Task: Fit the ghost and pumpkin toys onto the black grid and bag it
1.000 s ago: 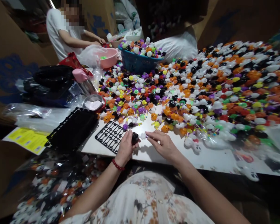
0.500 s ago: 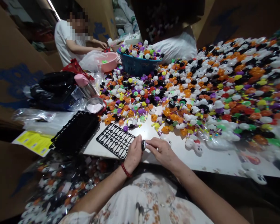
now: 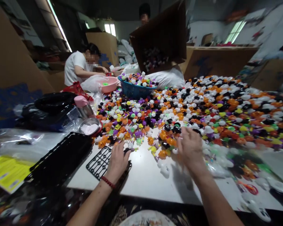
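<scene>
My left hand [image 3: 116, 163], with a red bead bracelet at the wrist, lies over the right side of a black plastic grid tray [image 3: 97, 163]. Its fingers are curled closed; whatever they hold is hidden. A small dark toy piece [image 3: 127, 150] shows by the thumb, and I cannot tell whether it is gripped. To the right, my right hand [image 3: 191, 149] is at the near edge of the heap of small plastic toys [image 3: 226, 106], smeared by motion. Orange pumpkin toys [image 3: 163, 136] sit just left of its fingers. A white ghost toy [image 3: 164, 170] rests on the white table [image 3: 151, 185].
A black tray [image 3: 63, 160], plastic bags [image 3: 19, 138] and a metal bowl [image 3: 89, 125] are at the left. Behind them stand a pink basin [image 3: 109, 84] and a blue basket [image 3: 136, 91] of toys. One co-worker [image 3: 75, 67] sits back left; another person is behind a tilted carton [image 3: 165, 34].
My hands were together over a small black and white piece and have moved apart. The left went left onto the grid tray, the right forward to the heap. The head view tilted up.
</scene>
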The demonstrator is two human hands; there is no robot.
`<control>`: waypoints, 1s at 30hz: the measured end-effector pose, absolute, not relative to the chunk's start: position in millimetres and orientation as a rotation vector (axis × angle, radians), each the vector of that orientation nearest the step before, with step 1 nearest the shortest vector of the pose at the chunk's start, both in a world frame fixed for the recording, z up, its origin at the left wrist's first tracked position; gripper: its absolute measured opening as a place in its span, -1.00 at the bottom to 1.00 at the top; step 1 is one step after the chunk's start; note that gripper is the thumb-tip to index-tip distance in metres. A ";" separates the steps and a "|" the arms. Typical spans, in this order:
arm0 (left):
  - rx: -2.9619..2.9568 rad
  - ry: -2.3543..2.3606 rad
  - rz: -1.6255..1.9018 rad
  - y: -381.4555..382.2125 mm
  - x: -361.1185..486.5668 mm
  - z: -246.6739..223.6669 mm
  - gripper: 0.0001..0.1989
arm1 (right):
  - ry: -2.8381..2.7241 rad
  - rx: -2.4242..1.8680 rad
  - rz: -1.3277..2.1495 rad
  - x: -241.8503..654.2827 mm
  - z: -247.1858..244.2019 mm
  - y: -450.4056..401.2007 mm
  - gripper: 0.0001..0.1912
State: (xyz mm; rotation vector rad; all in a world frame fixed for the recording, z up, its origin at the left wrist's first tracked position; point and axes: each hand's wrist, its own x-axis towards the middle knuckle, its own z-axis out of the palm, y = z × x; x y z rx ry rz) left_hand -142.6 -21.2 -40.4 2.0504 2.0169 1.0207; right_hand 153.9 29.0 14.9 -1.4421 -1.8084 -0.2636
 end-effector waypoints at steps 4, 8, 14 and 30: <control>2.274 2.132 0.730 -4.9 -150.4 -54.8 -0.85 | -2.305 -1.305 -0.046 69.0 -24.1 29.8 -0.69; 2.277 2.072 0.676 -1.1 -149.9 -67.5 -0.92 | -2.616 -1.294 0.032 -10.9 -68.7 28.0 -0.77; 2.170 1.864 0.910 3.5 -162.8 -75.7 -0.81 | -2.495 -1.248 0.110 -11.3 -67.2 22.8 -0.74; 2.287 1.719 0.316 187.7 -6.5 -6.6 -0.66 | -2.155 -1.061 0.604 57.7 -100.0 -71.2 -0.24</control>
